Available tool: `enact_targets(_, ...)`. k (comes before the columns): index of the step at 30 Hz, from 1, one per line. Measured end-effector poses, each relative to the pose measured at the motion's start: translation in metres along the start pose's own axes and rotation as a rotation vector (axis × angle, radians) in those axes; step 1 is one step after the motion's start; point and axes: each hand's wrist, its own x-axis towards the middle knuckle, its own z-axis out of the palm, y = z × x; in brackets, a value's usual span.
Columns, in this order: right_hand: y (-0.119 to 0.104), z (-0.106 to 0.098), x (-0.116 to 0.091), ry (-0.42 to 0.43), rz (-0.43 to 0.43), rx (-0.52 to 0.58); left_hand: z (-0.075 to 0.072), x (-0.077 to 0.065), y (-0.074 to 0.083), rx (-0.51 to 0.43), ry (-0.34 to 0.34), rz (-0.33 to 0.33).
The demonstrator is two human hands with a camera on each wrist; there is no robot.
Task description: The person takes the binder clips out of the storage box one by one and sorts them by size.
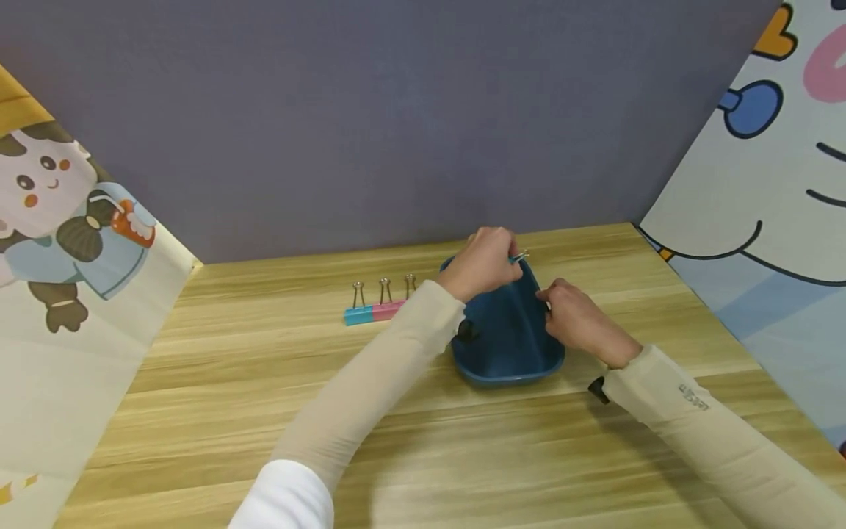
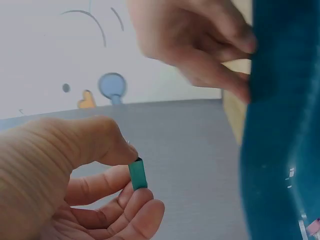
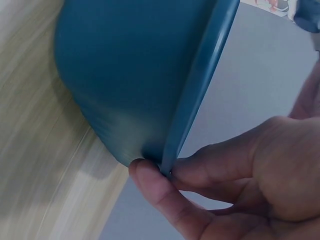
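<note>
Above the far part of a dark blue plastic basket [image 1: 505, 330], my left hand [image 1: 484, 261] pinches a teal binder clip [image 2: 138, 174] between thumb and fingers. Its wire handles stick out to the right in the head view. My right hand [image 1: 573, 316] grips the basket's right side, thumb and finger on either side of the rim [image 3: 200, 90]. Left of the basket stands a row of binder clips with handles up: a blue clip [image 1: 359, 316] at the end and a pink clip [image 1: 386, 310] beside it. My left forearm hides part of that row.
The basket stands on a wood-grain table [image 1: 277, 382]. A grey panel [image 1: 396, 132] rises behind the table, with cartoon-printed panels at both sides. Something small and pink [image 2: 313, 227] shows inside the basket in the left wrist view.
</note>
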Motion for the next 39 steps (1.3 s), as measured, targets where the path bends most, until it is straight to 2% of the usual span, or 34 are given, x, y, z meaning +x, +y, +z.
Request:
enact_targets(5, 0.001, -0.001, -0.001, 0.000, -0.001, -0.017, -0.016, -0.014, 0.005, 0.025, 0.017, 0.028)
enact_targets(10, 0.001, -0.001, -0.001, 0.007, 0.006, -0.020, -0.023, -0.027, -0.002, 0.009, 0.057, 0.074)
enact_targets(14, 0.002, 0.000, -0.001, 0.022, 0.020, -0.017, -0.026, -0.037, -0.014, -0.021, 0.096, 0.103)
enact_targets(22, 0.001, -0.001, -0.003, 0.036, 0.014, -0.006, -0.031, -0.061, -0.046, -0.046, 0.125, 0.048)
enact_targets(30, 0.001, 0.000, -0.002, 0.021, 0.023, -0.010, -0.032, -0.080, -0.073, -0.070, 0.156, 0.064)
enact_targets(39, 0.001, 0.000, -0.003, 0.035, -0.013, -0.020, -0.030, -0.097, -0.088, 0.002, 0.162, 0.094)
